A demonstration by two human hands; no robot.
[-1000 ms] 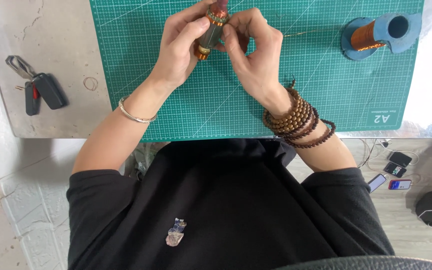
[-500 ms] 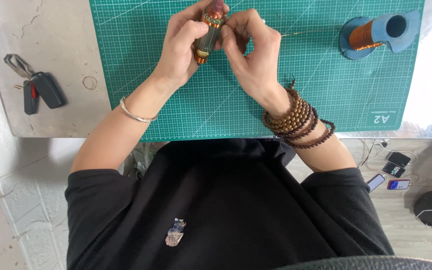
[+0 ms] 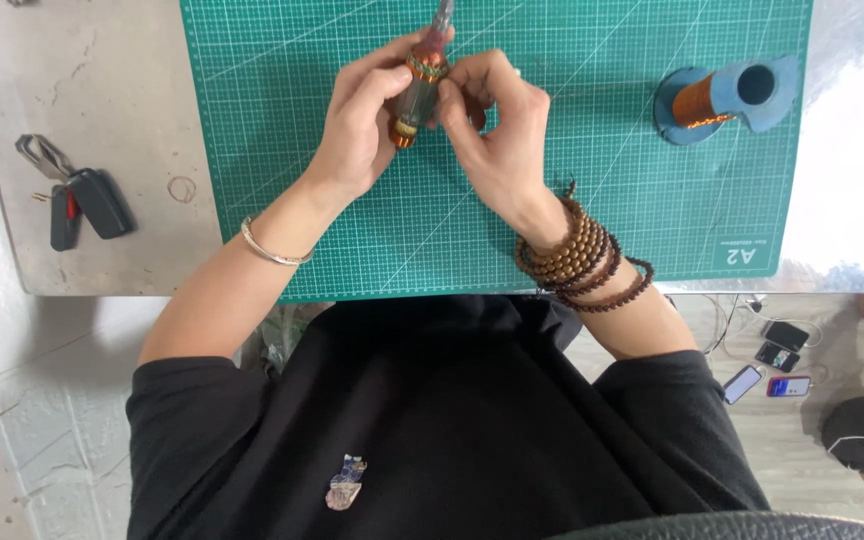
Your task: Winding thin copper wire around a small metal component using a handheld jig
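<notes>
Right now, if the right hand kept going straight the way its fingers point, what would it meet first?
The right hand points up and leftward into the motor rotor it already touches; just beyond is the left hand. Depth is hard to judge.

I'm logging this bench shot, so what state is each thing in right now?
Motor armature: lifted off the mat, gripped by both hands.
Left hand: closed round the armature.
Right hand: fingers pinching at its upper end.
Copper wire spool: lying on its side, partly wound.
Cutting mat: flat on the table.
Car keys: lying on the table, untouched.

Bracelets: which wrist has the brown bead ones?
The right wrist wears the brown bead bracelets, wrapped in several loops; the left wrist has only one thin silver bangle.
</notes>
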